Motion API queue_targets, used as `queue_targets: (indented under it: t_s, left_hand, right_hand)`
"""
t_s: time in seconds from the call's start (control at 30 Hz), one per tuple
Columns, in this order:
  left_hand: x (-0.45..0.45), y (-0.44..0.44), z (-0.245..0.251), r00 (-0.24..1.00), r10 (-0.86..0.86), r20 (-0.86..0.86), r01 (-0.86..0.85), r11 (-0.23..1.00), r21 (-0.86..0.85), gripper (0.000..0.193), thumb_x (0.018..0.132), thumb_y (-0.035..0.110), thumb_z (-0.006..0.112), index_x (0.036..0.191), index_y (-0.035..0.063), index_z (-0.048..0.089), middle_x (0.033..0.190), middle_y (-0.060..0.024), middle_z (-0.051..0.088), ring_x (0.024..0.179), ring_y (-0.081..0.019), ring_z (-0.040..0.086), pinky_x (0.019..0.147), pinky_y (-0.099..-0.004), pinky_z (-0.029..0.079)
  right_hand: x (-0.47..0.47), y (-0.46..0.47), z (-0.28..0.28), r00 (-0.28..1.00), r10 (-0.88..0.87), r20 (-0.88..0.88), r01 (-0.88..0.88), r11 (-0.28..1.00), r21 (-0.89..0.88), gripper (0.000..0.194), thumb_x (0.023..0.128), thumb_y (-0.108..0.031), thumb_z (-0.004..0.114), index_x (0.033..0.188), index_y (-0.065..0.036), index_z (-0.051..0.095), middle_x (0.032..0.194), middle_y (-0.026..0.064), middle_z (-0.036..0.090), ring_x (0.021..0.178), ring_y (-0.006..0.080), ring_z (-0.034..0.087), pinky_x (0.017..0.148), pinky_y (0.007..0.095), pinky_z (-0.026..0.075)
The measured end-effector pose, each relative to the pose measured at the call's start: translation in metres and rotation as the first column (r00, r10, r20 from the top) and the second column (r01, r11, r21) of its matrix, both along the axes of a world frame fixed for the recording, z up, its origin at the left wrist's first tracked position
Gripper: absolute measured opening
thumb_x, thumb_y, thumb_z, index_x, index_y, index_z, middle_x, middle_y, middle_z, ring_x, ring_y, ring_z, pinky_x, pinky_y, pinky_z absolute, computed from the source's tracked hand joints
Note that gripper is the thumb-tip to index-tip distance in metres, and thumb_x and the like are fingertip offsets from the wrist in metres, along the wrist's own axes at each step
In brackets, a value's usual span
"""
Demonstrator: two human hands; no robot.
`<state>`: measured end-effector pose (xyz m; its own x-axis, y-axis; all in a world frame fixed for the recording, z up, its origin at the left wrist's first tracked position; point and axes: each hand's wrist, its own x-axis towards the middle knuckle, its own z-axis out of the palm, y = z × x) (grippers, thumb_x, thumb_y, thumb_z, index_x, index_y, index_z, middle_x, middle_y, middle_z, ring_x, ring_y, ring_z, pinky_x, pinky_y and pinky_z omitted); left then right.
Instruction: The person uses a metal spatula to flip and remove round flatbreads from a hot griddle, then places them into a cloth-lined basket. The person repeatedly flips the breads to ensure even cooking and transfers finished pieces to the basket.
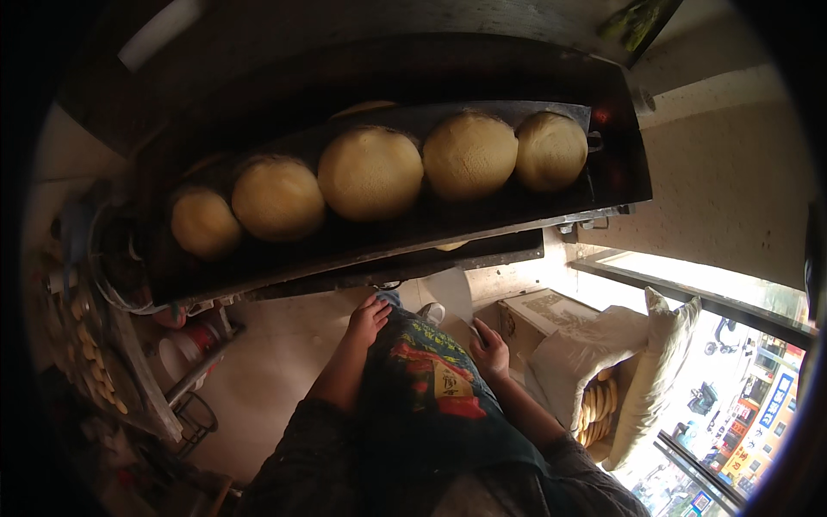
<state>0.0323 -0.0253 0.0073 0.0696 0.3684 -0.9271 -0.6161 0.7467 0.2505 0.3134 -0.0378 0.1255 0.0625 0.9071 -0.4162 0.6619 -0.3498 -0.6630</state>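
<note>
Several round, pale golden flatbreads [370,173] lie in a row on a dark metal plate [413,116] inside a black oven or griddle [362,249] in front of me. They look puffed, with smooth or finely pitted tops. My right hand [491,352] grips the dark handle of a broad-bladed spatula [450,294], whose pale blade points toward the oven front, below its edge. My left hand [371,320] is at the front of my printed apron [439,381], just under the oven's lower edge. Nothing shows in its fingers, which are slightly apart.
To the right, a box [546,307] stands beside a container of stacked breads [597,407], partly covered by a pale cloth [588,339]. A window [717,388] opens on a street. At left, a worktable [139,381] carries dough pieces [97,368]; a bucket [184,349] stands near it.
</note>
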Motion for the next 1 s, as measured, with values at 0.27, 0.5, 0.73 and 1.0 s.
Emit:
queue_targets:
  t_s: [0.27,0.5,0.73,1.0]
  left_hand:
    - [-0.054,-0.098,-0.039,0.986,-0.024,-0.162,0.005,0.993,-0.115,0.035,0.087,0.021,0.053,0.12,0.0138,0.045,0.103,-0.0067,0.059,0.085,-0.0183,0.059,0.065,-0.0282,0.045]
    - [-0.095,-0.161,-0.066,0.889,-0.301,-0.345,0.375,0.911,0.173,0.032,0.085,0.024,0.057,0.114,0.0112,0.05,0.094,-0.0062,0.059,0.075,-0.0158,0.057,0.056,-0.0267,0.04]
    - [-0.046,-0.095,-0.001,0.826,-0.351,-0.442,0.357,0.931,-0.073,0.042,0.083,0.017,0.058,0.121,0.0014,0.05,0.101,-0.0123,0.062,0.088,-0.018,0.06,0.069,-0.0277,0.046]
    - [0.009,-0.039,0.053,0.659,-0.422,-0.623,0.713,0.615,0.337,0.034,0.09,0.013,0.053,0.121,-0.0017,0.048,0.109,-0.012,0.06,0.101,-0.0173,0.057,0.088,-0.0289,0.044]
  right_hand:
    - [-0.034,0.092,-0.002,0.927,0.346,0.148,-0.332,0.937,-0.113,0.035,0.08,-0.027,0.056,0.114,-0.016,0.059,0.092,0.0156,0.063,0.082,0.0352,0.061,0.072,0.043,0.049]
    - [-0.023,0.075,0.002,0.928,0.317,0.196,-0.314,0.948,-0.048,0.029,0.081,-0.028,0.053,0.108,-0.018,0.056,0.085,0.0141,0.06,0.08,0.0348,0.06,0.069,0.0452,0.049]
    - [0.012,0.03,0.02,0.95,0.298,0.093,-0.305,0.95,0.074,0.035,0.079,-0.025,0.056,0.112,-0.015,0.058,0.089,0.0151,0.062,0.08,0.0343,0.061,0.07,0.0427,0.05]
    - [0.046,-0.002,0.055,0.986,0.164,-0.041,-0.155,0.973,0.172,0.033,0.08,-0.019,0.058,0.112,-0.013,0.057,0.099,0.0137,0.064,0.09,0.0324,0.061,0.077,0.0386,0.05]
